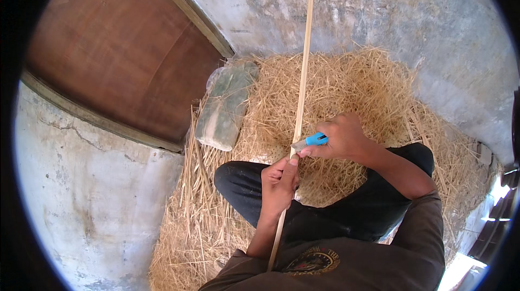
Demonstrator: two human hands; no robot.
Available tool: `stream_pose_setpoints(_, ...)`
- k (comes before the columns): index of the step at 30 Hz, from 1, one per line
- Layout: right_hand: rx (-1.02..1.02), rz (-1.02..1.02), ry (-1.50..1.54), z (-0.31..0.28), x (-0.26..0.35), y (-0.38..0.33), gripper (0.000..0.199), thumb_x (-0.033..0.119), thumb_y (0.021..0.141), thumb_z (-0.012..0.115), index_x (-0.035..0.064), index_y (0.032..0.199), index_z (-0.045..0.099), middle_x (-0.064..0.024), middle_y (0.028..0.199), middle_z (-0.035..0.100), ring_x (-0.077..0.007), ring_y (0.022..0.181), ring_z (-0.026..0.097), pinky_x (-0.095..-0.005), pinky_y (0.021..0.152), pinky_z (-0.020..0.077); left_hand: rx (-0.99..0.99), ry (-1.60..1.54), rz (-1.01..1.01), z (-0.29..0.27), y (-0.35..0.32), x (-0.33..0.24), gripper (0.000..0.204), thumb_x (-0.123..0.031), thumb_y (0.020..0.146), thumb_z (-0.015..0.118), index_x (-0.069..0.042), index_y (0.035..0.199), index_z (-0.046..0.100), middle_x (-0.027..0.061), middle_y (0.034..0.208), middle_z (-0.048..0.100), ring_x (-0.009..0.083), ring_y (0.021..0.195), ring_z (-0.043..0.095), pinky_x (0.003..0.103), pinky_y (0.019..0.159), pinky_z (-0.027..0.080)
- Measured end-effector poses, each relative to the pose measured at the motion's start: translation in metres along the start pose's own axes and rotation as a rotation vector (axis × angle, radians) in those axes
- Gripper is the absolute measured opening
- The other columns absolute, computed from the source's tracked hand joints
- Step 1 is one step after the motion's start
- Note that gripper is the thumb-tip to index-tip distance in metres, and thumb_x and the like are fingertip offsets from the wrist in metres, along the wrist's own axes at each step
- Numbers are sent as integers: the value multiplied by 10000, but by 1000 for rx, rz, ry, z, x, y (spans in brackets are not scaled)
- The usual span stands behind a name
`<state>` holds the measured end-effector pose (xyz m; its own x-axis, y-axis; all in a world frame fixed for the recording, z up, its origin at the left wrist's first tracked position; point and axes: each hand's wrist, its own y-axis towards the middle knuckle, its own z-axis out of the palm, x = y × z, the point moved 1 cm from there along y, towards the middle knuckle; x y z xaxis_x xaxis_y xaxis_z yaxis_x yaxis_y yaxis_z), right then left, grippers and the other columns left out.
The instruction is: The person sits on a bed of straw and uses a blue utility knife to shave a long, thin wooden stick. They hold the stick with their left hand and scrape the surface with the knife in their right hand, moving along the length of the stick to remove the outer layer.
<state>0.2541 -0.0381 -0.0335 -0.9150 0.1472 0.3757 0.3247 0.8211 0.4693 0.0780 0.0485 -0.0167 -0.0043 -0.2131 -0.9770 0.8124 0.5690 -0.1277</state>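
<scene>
A long, pale strip of wood or bamboo (304, 69) runs from my lap up toward the wall, tilted slightly right at its far end. My left hand (279, 182) grips it near the middle, the thumb lying along the strip. Just beyond that thumb, my right hand (341, 136) is closed around a blue-handled utility knife (316, 139). The knife's blade rests against the strip, close to my left fingertips. Part of the knife's handle is hidden inside my right fingers.
Dry shavings (352, 79) lie heaped in front of and around my crossed legs. At the left stands a greenish wrapped bundle (225, 107), beside a pile of thin strips (200, 199). A brown door panel (124, 58) and a weathered wall (422, 36) enclose the spot.
</scene>
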Motion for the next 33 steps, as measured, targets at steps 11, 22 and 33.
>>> stream_pose_setpoints(11, -219, -165, -180, 9, -13, 4, 719, 800, 630, 575, 96, 495, 531, -47, 388, 443, -216, 328, 483, -338, 356, 372, 26, 54, -25, -2, 0, 5, 259, -180, 976, 503, 18, 1084, 630, -88, 556, 384, -3, 473, 299, 192, 438, 217)
stream_pose_setpoints(22, -102, 18, -149, 12, -23, 7, 698, 789, 654, 565, 107, 507, 529, -39, 385, 424, -225, 336, 485, -358, 355, 379, -6, 136, -54, 3, -7, 3, 253, -184, 977, 503, 6, 1067, 641, -96, 551, 385, -10, 486, 297, 188, 448, 222)
stream_pose_setpoints(33, -123, -48, -229, 13, -56, 16, 726, 793, 714, 489, 87, 546, 508, -66, 452, 459, -235, 363, 462, -378, 372, 371, 81, 67, -31, 9, -15, 16, 267, -196, 985, 469, 11, 1065, 618, -65, 507, 398, 4, 421, 320, 195, 394, 232)
